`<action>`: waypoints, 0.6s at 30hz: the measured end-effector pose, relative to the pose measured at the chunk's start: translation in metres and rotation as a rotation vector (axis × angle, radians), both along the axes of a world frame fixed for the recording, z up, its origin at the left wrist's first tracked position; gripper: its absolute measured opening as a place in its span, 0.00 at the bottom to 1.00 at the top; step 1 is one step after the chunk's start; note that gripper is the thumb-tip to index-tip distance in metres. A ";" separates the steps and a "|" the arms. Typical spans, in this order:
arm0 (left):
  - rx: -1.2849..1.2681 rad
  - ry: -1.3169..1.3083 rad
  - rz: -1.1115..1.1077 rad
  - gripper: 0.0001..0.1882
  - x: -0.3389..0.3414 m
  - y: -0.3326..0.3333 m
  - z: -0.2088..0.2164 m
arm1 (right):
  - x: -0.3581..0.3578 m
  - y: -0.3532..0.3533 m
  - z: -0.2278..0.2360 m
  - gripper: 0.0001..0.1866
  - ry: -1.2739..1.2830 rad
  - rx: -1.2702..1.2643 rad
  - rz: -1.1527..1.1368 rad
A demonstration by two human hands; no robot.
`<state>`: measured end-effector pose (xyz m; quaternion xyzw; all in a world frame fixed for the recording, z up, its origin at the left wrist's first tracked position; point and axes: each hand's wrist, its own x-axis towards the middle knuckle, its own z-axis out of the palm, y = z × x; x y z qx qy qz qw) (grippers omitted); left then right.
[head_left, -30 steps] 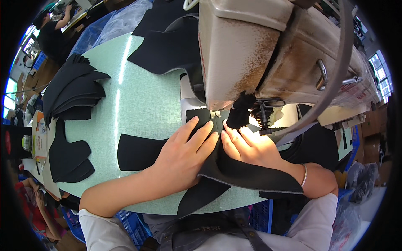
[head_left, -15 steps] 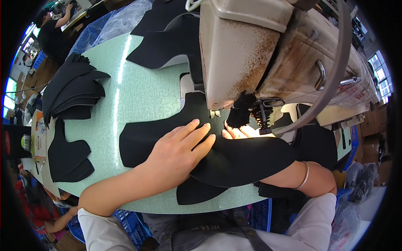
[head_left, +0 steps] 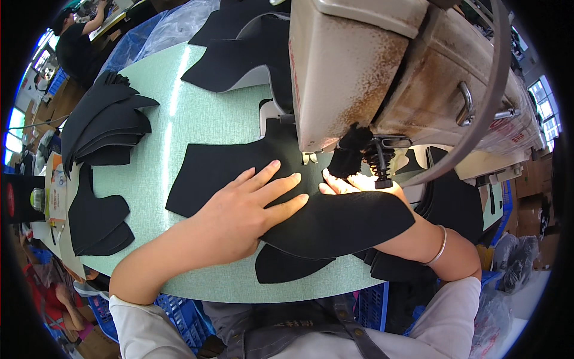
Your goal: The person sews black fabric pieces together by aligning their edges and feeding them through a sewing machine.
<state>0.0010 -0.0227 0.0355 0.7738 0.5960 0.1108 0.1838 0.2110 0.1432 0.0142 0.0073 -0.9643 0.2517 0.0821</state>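
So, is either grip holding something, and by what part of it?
The left grip clasps nothing; it lies spread on the black fabric. The right grip is partly hidden by black fabric, so I can't tell.

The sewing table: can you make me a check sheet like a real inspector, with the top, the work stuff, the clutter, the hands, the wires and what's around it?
Surface: pale green tabletop, a bright streak of light across it.
Job's things: black material by the foot of the sewing machine; part of it covers some of the right hand.
Clutter: fanned stack of black pieces at the left.
Hands: left hand palm down, fingers spread on the material; right hand partly hidden, grip unclear.
Cables: thick grey tube curving past the machine.
Surroundings: person in dark clothes at upper left; blue crate below the near edge.
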 end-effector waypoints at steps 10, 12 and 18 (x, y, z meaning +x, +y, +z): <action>0.073 0.122 0.135 0.39 0.024 0.005 -0.003 | -0.010 -0.009 0.024 0.15 0.054 0.164 0.077; 0.128 0.110 0.130 0.37 0.029 0.008 -0.013 | -0.012 -0.016 0.033 0.14 -0.167 0.253 0.025; 0.071 -0.061 -0.053 0.29 -0.009 0.009 -0.007 | -0.001 -0.006 0.012 0.22 0.061 0.112 -0.055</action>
